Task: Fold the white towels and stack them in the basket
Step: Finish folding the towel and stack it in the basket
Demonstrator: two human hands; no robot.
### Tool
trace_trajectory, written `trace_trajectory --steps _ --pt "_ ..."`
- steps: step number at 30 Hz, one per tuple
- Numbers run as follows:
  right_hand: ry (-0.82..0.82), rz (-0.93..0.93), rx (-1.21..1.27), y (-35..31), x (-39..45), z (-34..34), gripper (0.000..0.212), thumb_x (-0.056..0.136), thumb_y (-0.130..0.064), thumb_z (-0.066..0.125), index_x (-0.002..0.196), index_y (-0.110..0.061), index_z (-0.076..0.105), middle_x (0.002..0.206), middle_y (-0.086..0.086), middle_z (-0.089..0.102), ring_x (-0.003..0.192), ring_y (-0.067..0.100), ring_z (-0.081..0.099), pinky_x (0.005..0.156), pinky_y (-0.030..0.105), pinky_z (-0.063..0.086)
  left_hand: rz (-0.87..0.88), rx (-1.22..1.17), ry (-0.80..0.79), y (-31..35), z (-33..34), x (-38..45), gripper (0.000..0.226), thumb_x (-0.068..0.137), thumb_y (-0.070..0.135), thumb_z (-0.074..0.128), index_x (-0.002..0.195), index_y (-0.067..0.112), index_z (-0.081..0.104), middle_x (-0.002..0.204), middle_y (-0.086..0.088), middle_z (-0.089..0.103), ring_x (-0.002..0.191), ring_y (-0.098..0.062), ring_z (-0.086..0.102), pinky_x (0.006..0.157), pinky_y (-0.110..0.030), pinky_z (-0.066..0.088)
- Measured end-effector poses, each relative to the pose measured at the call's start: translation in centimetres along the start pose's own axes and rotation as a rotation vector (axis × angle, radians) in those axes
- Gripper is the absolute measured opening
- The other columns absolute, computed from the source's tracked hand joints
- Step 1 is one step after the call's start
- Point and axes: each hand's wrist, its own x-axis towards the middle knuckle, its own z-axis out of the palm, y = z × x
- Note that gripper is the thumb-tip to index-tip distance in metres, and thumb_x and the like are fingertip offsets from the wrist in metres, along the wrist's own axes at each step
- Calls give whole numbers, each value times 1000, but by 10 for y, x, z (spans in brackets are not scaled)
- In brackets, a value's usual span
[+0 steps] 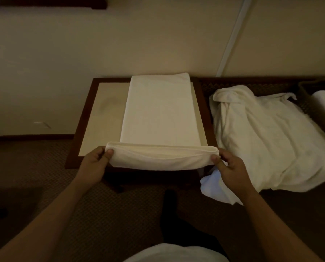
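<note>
Left hand [96,163] and right hand [228,168] pinch the near corners of the white towel [157,114] lying lengthwise on the low table [93,118]. Crumpled towel heap [267,137] lies just right; dark basket [314,103] beyond it.

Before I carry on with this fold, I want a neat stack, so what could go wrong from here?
The towel lies toward the table's right side, so it may slide off as you fold. The left hand and right hand pinch only the corners, so the near edge sags and could crease unevenly. The unfolded pile sits close on the right and may snag.
</note>
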Motion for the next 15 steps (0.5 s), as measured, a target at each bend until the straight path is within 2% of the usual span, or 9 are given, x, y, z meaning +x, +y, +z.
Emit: trace_trajectory --steps 2,4,6,8,11,12,15 --pt "23 13 11 -11 31 4 14 101 -15 58 108 -21 69 91 -25 71 91 -14 61 76 4 44 7 58 55 8 6 28 17 106 32 49 110 27 65 98 11 67 89 -4 60 71 -21 46" --pt "71 15 -6 -18 78 10 12 102 -20 57 105 -21 69 86 -19 68 85 -14 60 70 5 43 7 101 112 16 16 69 21 106 35 46 108 25 64 96 9 65 88 -9 59 71 -26 45" --pt "108 32 -23 -18 126 20 15 104 -28 54 109 -25 68 92 -16 67 86 -8 61 71 11 44 -7 92 187 21 30 115 27 107 37 43 113 20 63 98 6 64 88 -15 59 70 -29 44" --pt "108 105 -65 -3 182 35 26 105 -36 50 117 -20 67 101 -7 67 91 3 61 74 20 45 -60 104 253 24 46 164 34 108 36 40 126 15 59 110 2 62 94 -19 56 78 -33 43" --pt "-14 298 -202 29 236 57 40 102 -48 50 110 -12 65 100 3 65 91 20 60 78 30 44 -179 229 205 13 67 207 38 108 37 39 135 13 53 125 -6 59 104 -26 54 87 -36 41" --pt "-70 365 -219 38 251 64 39 99 -50 54 105 -12 62 98 3 63 89 20 59 78 31 42 -229 261 181 8 73 221 43 106 42 42 137 14 52 129 -9 60 109 -31 57 90 -38 43" --pt "-84 443 -192 51 258 67 44 88 -44 74 118 -14 62 110 -1 60 97 18 58 80 27 42 -254 358 133 5 76 231 57 96 54 58 138 16 52 124 -8 64 112 -33 61 92 -38 47"
